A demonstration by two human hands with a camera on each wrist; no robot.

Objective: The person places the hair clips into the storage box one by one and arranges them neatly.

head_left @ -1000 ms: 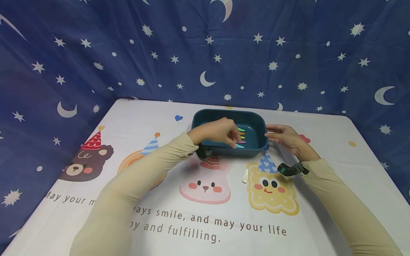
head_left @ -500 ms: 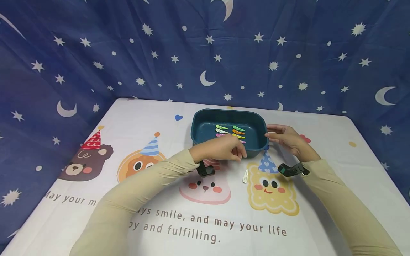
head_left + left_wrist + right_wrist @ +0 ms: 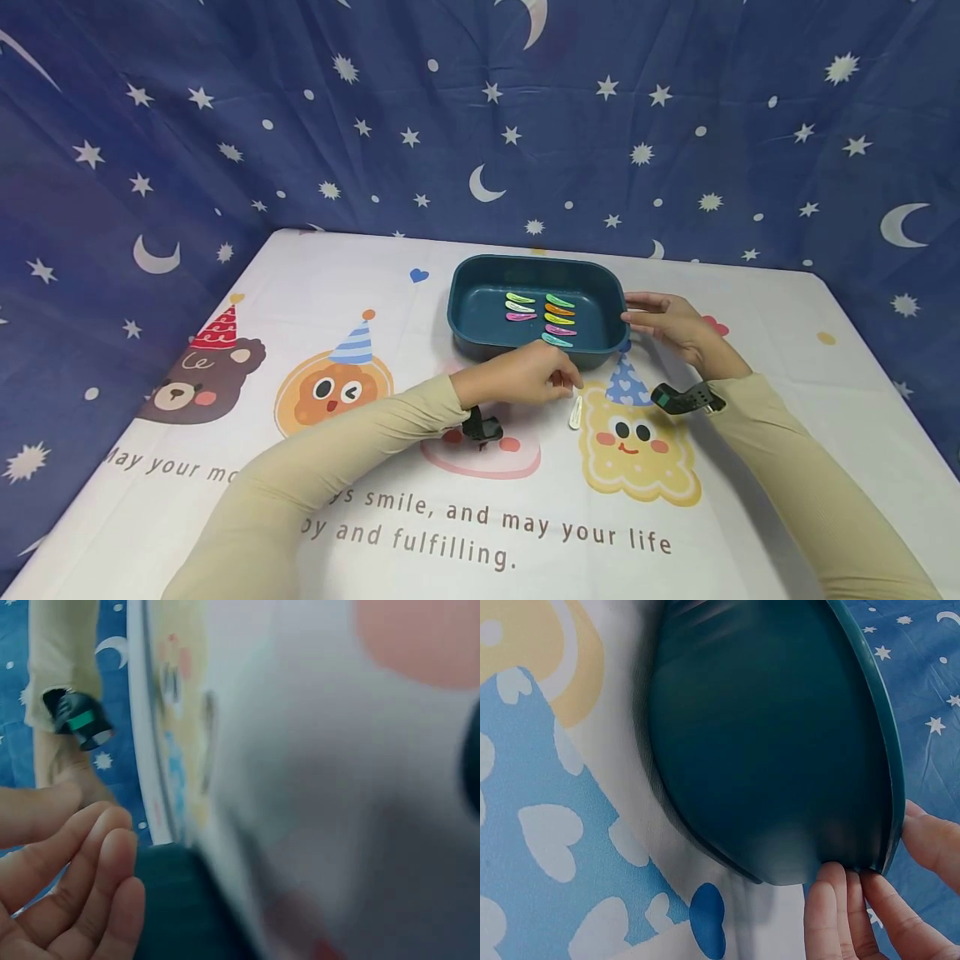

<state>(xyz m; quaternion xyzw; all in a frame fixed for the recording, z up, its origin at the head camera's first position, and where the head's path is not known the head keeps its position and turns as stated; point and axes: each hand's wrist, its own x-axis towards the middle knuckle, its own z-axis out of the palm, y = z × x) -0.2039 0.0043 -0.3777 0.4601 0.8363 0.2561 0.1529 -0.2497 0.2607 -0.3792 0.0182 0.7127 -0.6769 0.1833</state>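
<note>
My left hand (image 3: pixel 534 375) hovers over the tablecloth in front of the dark teal box (image 3: pixel 480 342), fingers loosely bent and nothing between them. Close by its fingertips lies a white snap hair clip (image 3: pixel 575 413) on the cloth. In the left wrist view, the thumb stands near the bent fingertips (image 3: pixel 116 847). My right hand (image 3: pixel 678 329) touches the box's right end; in the right wrist view, straight fingers (image 3: pixel 825 907) meet the end wall and the thumb is at the rim. Inside, colourful hair clips (image 3: pixel 559 319) lie in two columns, three at left and several at right.
The white cloth (image 3: pixel 420 575) is printed with cartoon animals, party hats and lettering. A dark blue star-patterned curtain (image 3: pixel 405 100) stands behind the table. A camera strap (image 3: pixel 682 398) sits on the right wrist, another on the left.
My left hand has drawn out of the box and moved towards the white clip, uncovering the clips inside, a light blue one included. The right hand has stayed at the box's end.
</note>
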